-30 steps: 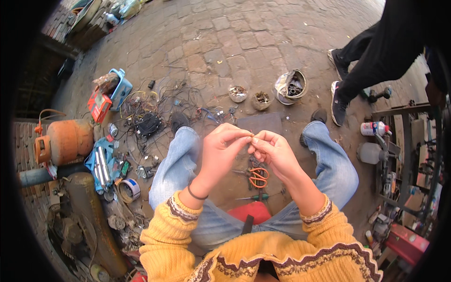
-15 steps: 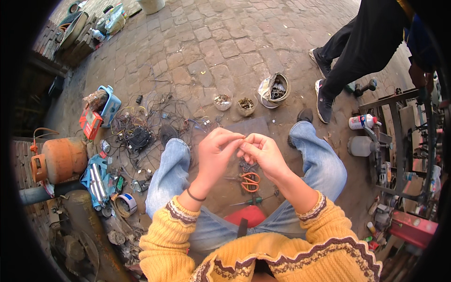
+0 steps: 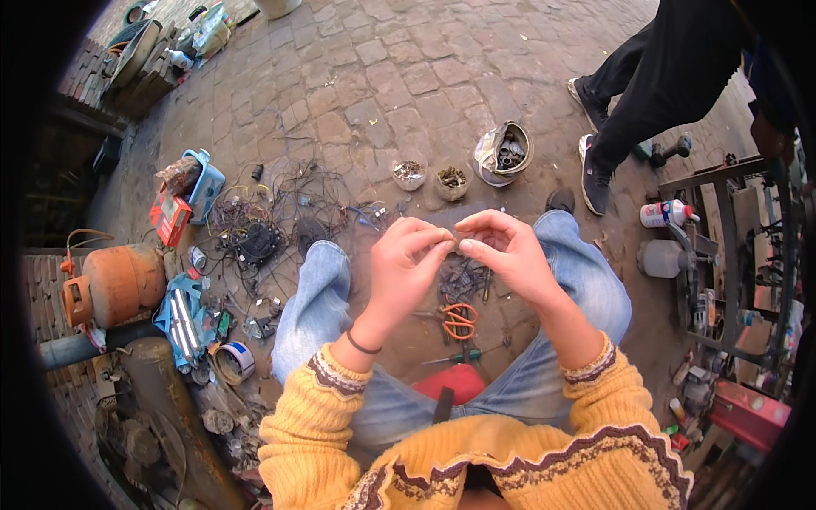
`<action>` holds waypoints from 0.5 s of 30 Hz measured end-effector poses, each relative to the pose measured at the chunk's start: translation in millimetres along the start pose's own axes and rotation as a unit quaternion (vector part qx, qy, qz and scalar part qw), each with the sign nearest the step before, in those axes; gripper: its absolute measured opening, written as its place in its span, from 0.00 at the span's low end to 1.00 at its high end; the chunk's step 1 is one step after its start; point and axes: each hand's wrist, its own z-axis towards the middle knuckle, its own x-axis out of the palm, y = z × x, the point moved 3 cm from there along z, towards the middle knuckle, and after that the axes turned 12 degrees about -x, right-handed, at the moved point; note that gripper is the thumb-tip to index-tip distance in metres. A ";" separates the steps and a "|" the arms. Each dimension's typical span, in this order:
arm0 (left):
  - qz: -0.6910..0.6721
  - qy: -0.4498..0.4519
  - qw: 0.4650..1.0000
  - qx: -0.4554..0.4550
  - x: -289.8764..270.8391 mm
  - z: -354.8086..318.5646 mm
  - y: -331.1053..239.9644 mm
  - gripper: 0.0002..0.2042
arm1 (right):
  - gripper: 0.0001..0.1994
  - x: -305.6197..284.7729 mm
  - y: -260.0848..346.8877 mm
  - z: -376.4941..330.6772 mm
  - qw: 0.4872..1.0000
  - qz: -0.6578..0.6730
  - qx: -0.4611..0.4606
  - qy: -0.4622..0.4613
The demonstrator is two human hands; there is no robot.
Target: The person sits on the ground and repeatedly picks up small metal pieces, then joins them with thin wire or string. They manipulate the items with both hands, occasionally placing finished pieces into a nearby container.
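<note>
My left hand (image 3: 411, 262) is held up over the ground between my knees, thumb and forefinger pinched together. Whatever sits in that pinch is too small to make out. Close beside its fingertips is my right hand (image 3: 503, 255), thumb and forefinger parted, with nothing I can see held in it. Beneath the hands lies a heap of small dark pieces (image 3: 463, 280). Nearer to me are orange-handled scissors (image 3: 460, 320) and a green-handled screwdriver (image 3: 459, 358), by a red seat (image 3: 455, 384).
Tangled wires (image 3: 255, 229) spread at the left, near a blue basket (image 3: 204, 191) and an orange gas cylinder (image 3: 127, 285). Ahead stand two small bowls of metal bits (image 3: 451, 182) and a bucket of parts (image 3: 507, 155). Another person's legs (image 3: 654, 76) and a metal rack (image 3: 722, 255) are at the right.
My right hand has drawn away slightly to the right and its fingers have parted. The left hand keeps its pinch. The view has shifted a little.
</note>
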 end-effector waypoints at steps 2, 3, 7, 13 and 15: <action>0.000 0.019 1.000 -0.018 2.1 0.8 2.9 0.05 | 0.11 -5.0 -0.6 1.5 0.999 0.019 0.026 0.000; 0.008 0.028 0.999 -0.026 3.2 1.5 4.3 0.05 | 0.09 -5.7 -1.9 1.0 0.998 0.046 0.041 -0.002; -0.047 0.099 0.990 -0.086 6.5 5.5 10.7 0.04 | 0.09 -5.2 -8.4 1.3 0.995 0.087 0.055 0.007; -0.109 0.158 0.972 -0.138 9.3 9.2 13.3 0.06 | 0.11 -7.3 -11.7 1.6 0.988 0.134 0.077 0.022; -0.104 0.169 0.970 -0.141 8.8 10.2 12.7 0.06 | 0.11 -8.9 -9.5 1.1 0.985 0.153 0.076 0.037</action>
